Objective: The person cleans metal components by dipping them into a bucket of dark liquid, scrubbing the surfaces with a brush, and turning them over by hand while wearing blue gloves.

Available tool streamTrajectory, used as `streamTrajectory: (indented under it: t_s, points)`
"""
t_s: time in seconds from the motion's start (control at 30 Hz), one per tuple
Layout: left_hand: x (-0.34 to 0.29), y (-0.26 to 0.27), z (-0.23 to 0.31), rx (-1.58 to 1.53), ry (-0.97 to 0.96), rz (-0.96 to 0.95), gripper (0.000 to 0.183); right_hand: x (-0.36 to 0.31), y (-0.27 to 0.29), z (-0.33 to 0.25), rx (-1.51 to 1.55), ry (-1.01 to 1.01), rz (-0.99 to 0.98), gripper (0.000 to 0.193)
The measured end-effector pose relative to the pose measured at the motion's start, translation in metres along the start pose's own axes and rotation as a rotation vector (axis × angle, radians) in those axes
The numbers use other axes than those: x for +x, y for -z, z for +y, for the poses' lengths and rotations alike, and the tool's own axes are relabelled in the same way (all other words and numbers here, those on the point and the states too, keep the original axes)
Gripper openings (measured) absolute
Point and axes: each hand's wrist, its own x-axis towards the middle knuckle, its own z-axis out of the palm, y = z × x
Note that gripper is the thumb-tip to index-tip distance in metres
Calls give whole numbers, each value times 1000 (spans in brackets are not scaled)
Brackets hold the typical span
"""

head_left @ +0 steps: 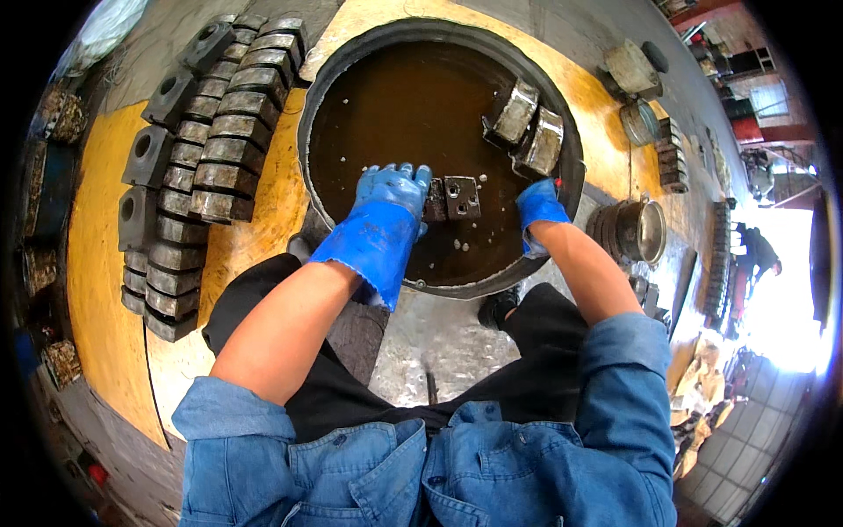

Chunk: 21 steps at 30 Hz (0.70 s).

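My left hand [392,193], in a blue rubber glove, is closed round the left end of a dark metal block [464,198] with round holes in its face. The block is over the brown liquid in a large round basin [307,123]. My right hand [542,209], also in a blue glove, is low at the basin's right side. Its fingers are mostly hidden, and a small red bit [558,183] shows beside them. Just beyond it, two wet curved metal blocks [513,112] rest against each other in the basin, partly out of the liquid.
Long rows of metal blocks [233,132] stand on yellow boards to the left, with dark holed blocks [145,156] along their outer side. On the right are a pail [630,68], metal rings [645,230] and more stacked blocks [672,156]. A person [757,255] is far right.
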Motion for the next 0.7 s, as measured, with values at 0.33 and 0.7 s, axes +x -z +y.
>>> streamTrajectory:
  t_s: [0.33, 0.7]
  points:
    - [4, -7, -7, -18, -6, 85, 78, 27, -19, 25, 188, 61, 102, 26]
    - [25, -27, 31, -119, -63, 237, 38, -93, 29, 49, 579, -142, 576, 25]
